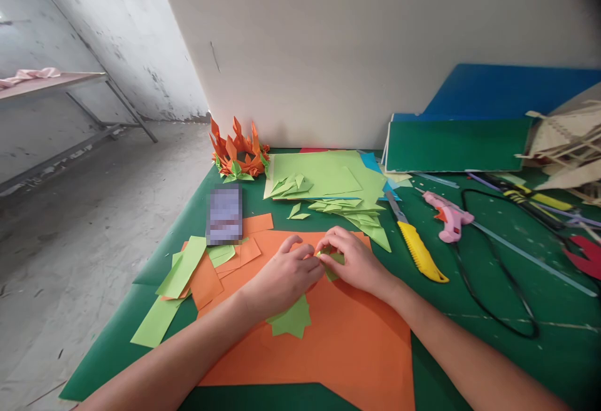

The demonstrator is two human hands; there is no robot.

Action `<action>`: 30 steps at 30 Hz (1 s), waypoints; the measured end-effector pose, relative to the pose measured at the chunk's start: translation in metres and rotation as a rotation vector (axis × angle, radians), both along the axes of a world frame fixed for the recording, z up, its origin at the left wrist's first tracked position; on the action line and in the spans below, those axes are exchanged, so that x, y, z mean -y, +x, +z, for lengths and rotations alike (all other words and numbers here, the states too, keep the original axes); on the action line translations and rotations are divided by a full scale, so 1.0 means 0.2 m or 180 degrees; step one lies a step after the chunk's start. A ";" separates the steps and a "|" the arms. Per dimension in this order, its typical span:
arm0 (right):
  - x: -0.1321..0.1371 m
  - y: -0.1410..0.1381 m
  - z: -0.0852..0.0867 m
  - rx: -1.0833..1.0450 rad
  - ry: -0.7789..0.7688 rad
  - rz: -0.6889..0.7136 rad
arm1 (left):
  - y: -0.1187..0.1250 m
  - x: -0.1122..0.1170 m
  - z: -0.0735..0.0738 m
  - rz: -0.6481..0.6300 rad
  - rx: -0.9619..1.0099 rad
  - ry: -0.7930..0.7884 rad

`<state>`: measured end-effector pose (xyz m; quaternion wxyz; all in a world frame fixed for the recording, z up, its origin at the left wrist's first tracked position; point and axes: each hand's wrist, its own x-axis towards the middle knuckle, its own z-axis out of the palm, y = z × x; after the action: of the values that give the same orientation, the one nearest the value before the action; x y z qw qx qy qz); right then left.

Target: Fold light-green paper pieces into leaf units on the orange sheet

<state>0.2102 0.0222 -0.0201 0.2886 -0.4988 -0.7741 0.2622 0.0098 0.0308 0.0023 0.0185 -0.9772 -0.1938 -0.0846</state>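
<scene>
Over the large orange sheet (pixel 361 348) on the counter (pixel 558 348), a small piece of green paper (pixel 337 257) is where the two hands meet. The right hand (pixel 353 259) pinches it; the left hand (pixel 292 265) bends its fingers narrow beside it, but one cannot tell its grip (the fingers hide this place). For good work, it seems best to press gently and keep the edges aligned, without crumpling the paper.
</scene>
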 end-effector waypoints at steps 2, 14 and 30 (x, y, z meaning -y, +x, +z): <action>0.00 -0.01 0.00 0.0055 0.0083 -0.0033 | -0.01 -0.01 0.00 0.0055 0.0047 -0.0111; 0.00 -0.02 0.00 0.0144 0.0261 -0.0075 | 0.01 0.00 0.00 0.0157 0.0108 -0.0137; 0.01 0.00 0.01 -0.0237 -0.0082 -0.0365 | 0.03 0.00 -0.02 0.1002 0.0888 -0.0707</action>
<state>0.2101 0.0196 -0.0188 0.3252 -0.5360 -0.7295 0.2735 0.0149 0.0300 -0.0023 -0.1032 -0.9098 -0.3525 -0.1931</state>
